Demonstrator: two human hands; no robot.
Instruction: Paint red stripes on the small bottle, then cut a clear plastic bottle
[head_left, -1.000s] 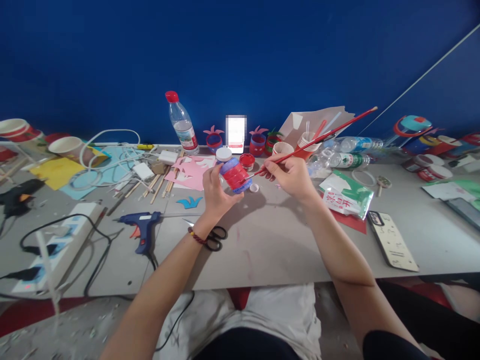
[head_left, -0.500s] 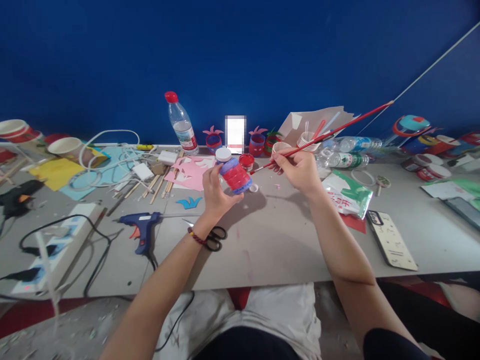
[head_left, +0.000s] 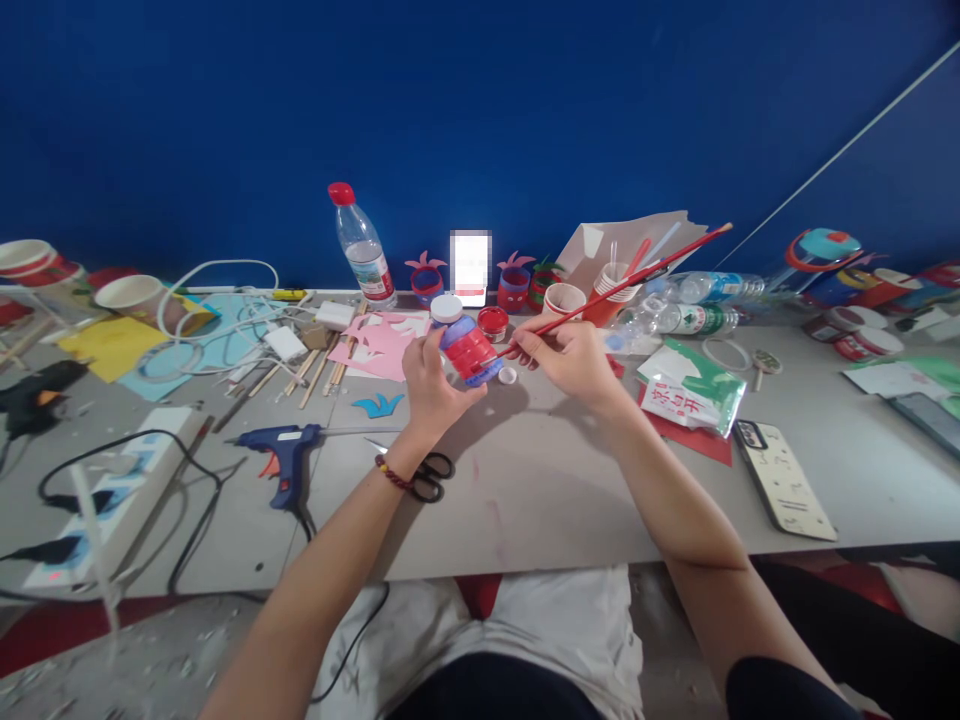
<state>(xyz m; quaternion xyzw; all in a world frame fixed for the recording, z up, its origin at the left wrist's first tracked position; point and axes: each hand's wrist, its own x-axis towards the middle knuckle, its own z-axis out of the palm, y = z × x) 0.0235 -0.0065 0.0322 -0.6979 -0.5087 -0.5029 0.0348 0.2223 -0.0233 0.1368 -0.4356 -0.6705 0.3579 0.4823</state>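
Head view — left hand (head_left: 433, 395): one painted container (head_left: 469, 350); right hand (head_left: 574, 358): one brush (head_left: 616, 293)

One paintbrush (head_left: 675, 258), one power strip (head_left: 127, 496)

This looks like a craft workshop: a hot-glue gun (head_left: 294, 455), scissors (head_left: 429, 476), wooden sticks (head_left: 318, 372), cut pink paper (head_left: 367, 350), a paintbrush (head_left: 630, 285) and paint pot (head_left: 493, 323) share a long worktop (head_left: 540, 510) against a blue wall (head_left: 480, 110), a power strip (head_left: 124, 490) lies at the left, and scraps (head_left: 187, 665) litter the floor (head_left: 247, 660).
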